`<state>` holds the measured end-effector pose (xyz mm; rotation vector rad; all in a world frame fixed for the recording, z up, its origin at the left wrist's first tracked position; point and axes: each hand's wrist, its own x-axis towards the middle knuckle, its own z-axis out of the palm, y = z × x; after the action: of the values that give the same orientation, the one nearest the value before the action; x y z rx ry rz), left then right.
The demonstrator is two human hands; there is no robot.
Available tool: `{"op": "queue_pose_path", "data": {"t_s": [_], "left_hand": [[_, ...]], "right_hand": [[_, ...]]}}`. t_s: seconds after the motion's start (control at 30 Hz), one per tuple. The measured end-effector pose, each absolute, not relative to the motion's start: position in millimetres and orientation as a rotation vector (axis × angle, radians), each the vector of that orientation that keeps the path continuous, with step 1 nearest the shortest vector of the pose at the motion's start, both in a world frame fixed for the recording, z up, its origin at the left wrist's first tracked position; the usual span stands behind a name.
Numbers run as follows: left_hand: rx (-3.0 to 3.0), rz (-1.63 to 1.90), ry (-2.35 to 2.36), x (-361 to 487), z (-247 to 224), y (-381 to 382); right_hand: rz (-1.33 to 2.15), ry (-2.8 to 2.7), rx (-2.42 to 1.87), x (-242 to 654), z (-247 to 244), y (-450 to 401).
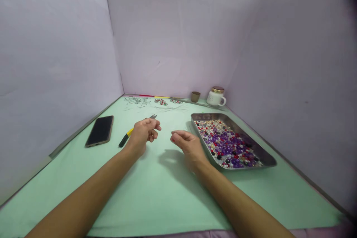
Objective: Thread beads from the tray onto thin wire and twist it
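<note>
The metal tray (263, 150) lies with its long axis slanting from its far end down toward the near right, and a spread of purple, red, white and black beads (234, 148) covers most of its floor. Just left of the tray is the right hand (188, 145), thumb and forefinger brought together and pointing left, away from the tray; a small red spot shows at the tips, but whether it is a bead I cannot tell. Farther left of the tray, the left hand (143, 134) has its fingers half curled toward the right hand; whether it grips anything cannot be made out.

Partly hidden behind the left hand, a tool with black-and-yellow handles (125, 140) lies well left of the tray, its long axis diagonal, metal tips pointing away and rightward, handle ends near and leftward. A phone (99, 131) lies farthest left of the tray, its long axis running away from the viewer. Beyond the tray's far end stand a small brown cup (195, 96) and a lidded white mug (214, 97), its handle pointing right.
</note>
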<state>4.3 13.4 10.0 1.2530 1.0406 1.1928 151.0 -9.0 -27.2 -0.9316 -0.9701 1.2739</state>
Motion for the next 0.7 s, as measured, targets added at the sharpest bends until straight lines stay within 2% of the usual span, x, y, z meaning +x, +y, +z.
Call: {"op": "queue_pose_path", "data": {"t_s": [0.2, 0.7], "left_hand": [[1.468, 0.96, 1.064, 15.7, 6.5, 2.4], [1.247, 0.902, 1.057, 18.2, 4.2, 0.5]], "right_hand": [[1.358, -0.859, -0.797, 147.3, -29.9, -8.3], [1.321, -1.025, -0.93, 147.6, -23.9, -12.2]]}}
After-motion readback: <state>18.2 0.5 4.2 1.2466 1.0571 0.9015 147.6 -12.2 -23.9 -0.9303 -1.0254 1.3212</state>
